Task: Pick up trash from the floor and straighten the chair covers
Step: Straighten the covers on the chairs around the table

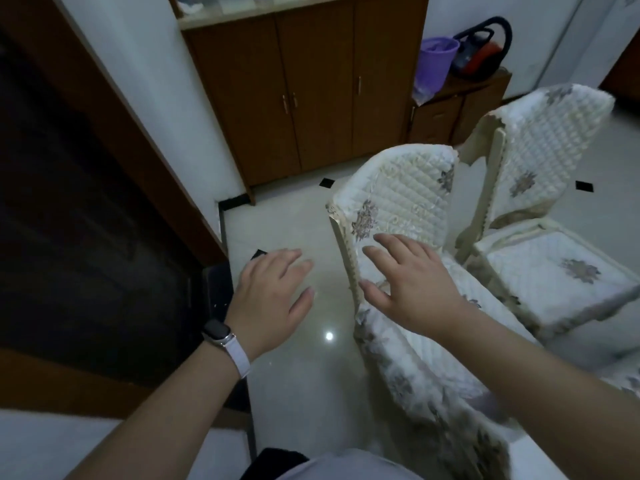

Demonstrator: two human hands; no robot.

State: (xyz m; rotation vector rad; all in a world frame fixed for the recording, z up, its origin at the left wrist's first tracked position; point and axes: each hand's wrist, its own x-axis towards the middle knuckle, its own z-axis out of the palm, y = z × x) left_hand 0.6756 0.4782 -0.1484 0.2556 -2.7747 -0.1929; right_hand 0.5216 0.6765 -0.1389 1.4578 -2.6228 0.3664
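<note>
Two cream chairs stand right of centre, each dressed in a white quilted cover with grey flower patches. The near chair's back cover [405, 192] hangs a little askew, and its seat cover [415, 358] droops toward the floor. The far chair [540, 147] stands behind it, with its seat cushion [554, 271] lying flat. My right hand [412, 282] is spread open over the near chair's seat, just below the backrest, holding nothing. My left hand [273, 299], with a watch on its wrist, hovers open above the floor to the left of the chair. No trash shows on the floor.
A glossy pale tiled floor [298, 223] runs between the chairs and a brown wooden cabinet [311, 98] at the back. A dark wooden door [86, 220] fills the left. A purple bucket [436, 60] and a red-black vacuum cleaner [481, 53] sit on a low cabinet behind the chairs.
</note>
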